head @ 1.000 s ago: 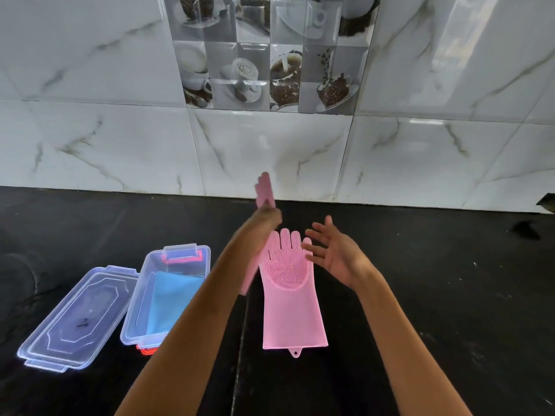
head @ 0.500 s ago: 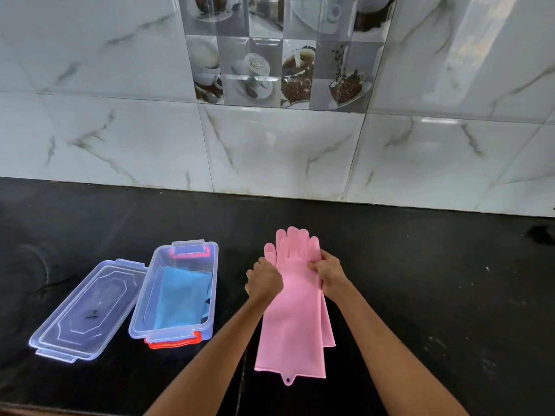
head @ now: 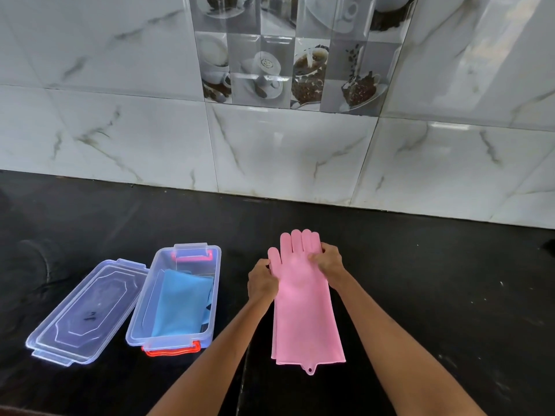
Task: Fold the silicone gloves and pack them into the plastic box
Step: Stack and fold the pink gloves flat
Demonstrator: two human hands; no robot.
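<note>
Two pink silicone gloves (head: 304, 313) lie stacked flat on the black counter, fingers pointing toward the wall, cuffs toward me. My left hand (head: 262, 282) pinches the stack at its left edge below the thumb. My right hand (head: 328, 262) grips the right edge near the base of the fingers. To the left stands the clear plastic box (head: 141, 319) with red latches, open, with a folded blue glove (head: 183, 304) inside it.
The box's clear lid (head: 81, 310) lies upside down on the counter left of the box. A white marble-tiled wall (head: 285, 151) rises behind the black counter (head: 435, 280).
One second ago my left hand held one pink glove up over the other. It has since been laid on top, and both hands have closed on the stack's edges.
</note>
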